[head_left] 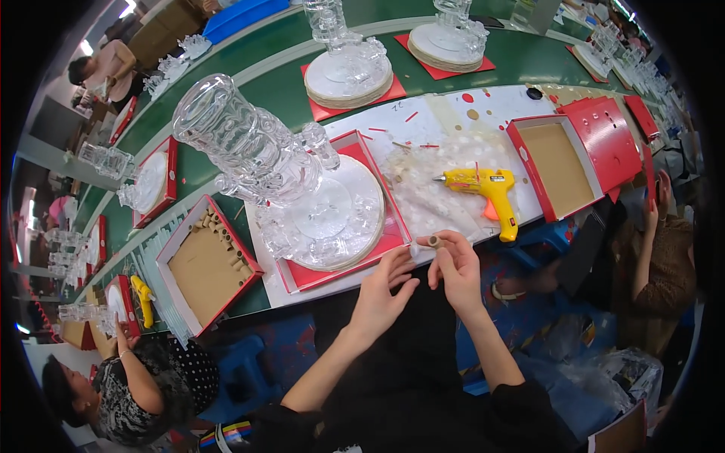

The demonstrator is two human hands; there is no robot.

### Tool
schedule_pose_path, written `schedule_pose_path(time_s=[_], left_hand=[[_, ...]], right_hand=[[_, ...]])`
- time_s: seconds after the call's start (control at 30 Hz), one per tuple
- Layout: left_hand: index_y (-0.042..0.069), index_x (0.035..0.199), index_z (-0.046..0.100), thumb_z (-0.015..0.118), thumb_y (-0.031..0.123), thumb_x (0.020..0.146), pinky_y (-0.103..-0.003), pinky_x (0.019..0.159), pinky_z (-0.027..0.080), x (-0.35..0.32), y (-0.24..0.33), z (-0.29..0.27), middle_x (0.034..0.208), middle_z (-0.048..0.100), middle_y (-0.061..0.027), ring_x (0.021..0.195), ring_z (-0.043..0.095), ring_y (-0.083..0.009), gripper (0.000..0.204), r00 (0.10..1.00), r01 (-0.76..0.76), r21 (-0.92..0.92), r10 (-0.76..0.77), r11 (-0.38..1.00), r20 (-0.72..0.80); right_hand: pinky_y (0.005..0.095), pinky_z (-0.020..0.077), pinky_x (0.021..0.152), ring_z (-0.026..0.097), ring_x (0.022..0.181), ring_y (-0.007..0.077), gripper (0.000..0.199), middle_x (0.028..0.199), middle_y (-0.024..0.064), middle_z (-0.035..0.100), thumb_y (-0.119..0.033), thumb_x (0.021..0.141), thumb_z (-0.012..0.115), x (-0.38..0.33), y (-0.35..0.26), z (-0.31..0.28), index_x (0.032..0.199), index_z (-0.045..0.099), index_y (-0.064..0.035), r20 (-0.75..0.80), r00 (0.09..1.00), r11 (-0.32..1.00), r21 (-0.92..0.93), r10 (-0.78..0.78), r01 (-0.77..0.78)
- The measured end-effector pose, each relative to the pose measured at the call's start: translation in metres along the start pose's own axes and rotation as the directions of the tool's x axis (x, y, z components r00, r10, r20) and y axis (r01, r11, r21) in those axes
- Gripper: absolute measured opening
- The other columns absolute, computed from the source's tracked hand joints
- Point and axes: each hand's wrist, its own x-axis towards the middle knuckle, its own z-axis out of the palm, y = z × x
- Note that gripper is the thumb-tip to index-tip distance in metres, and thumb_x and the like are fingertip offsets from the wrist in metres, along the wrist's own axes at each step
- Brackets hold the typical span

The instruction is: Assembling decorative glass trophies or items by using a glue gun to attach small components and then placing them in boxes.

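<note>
Near the surface's (302, 291) edge, right hand (457, 264) fingers pinch a small tan cardboard tube (433, 241), light, crushable; left hand (381, 291) fingers spread, empty.

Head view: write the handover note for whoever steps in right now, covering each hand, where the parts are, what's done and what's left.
Right hand: pinching a small tan tube piece at its fingertips.
Left hand: open, empty, beside the right, at the corner of the red tray.
Parts: clear glass ornament on a round base in that tray; yellow glue gun lies right of it; box of tan tubes on the left; empty red-edged box on the right.
Done: ornament looks largely assembled.
Left: the held tube is not yet attached.
</note>
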Motion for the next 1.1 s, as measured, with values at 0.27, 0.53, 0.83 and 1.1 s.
schedule_pose_path(time_s=[0.27,0.53,0.83,1.1], left_hand=[[-0.006,0.123,0.053,0.065,-0.006,0.083,-0.031,0.087,0.055,0.003,-0.009,0.004,0.112,0.062,-0.0188,0.103,0.066,-0.0249,0.042,0.971,-0.154,0.052,0.161,0.987,-0.178],[-0.002,0.107,0.064,0.068,-0.003,0.080,-0.032,0.072,0.055,0.012,0.010,-0.020,0.101,0.065,-0.0161,0.087,0.068,-0.0261,0.027,0.901,-0.275,0.444,0.390,0.853,-0.191],[-0.002,0.103,0.066,0.070,-0.004,0.077,-0.029,0.074,0.056,0.014,0.003,-0.034,0.101,0.067,-0.0143,0.085,0.069,-0.0219,0.026,0.923,-0.271,0.365,0.348,0.891,-0.162],[-0.004,0.104,0.065,0.069,-0.007,0.078,-0.028,0.078,0.057,0.015,0.002,-0.039,0.101,0.067,-0.0129,0.088,0.069,-0.0188,0.026,0.952,-0.226,0.260,0.270,0.939,-0.147]], right_hand=[[0.0171,0.0380,0.043,0.048,0.049,0.0047,0.023,0.105,0.0111,0.066,-0.008,0.098,0.049,-0.001,-0.001,0.009,0.119,0.048,0.0000,-0.030,0.998,0.987,-0.151,-0.052,0.047],[0.0212,0.0472,0.049,0.059,0.054,0.0120,0.023,0.109,0.0192,0.065,-0.009,0.099,0.046,0.000,0.008,0.023,0.120,0.044,0.0004,0.044,0.999,0.997,-0.071,-0.019,0.022],[0.0190,0.0458,0.057,0.060,0.073,0.0090,0.025,0.098,0.0086,0.065,-0.002,0.095,0.050,0.004,0.009,0.014,0.119,0.053,0.0016,0.072,0.997,0.973,-0.225,-0.034,0.049],[0.0185,0.0444,0.057,0.059,0.074,0.0073,0.026,0.098,0.0051,0.063,0.001,0.092,0.053,0.006,0.008,0.017,0.117,0.059,0.0000,0.093,0.994,0.935,-0.344,-0.055,0.084]])
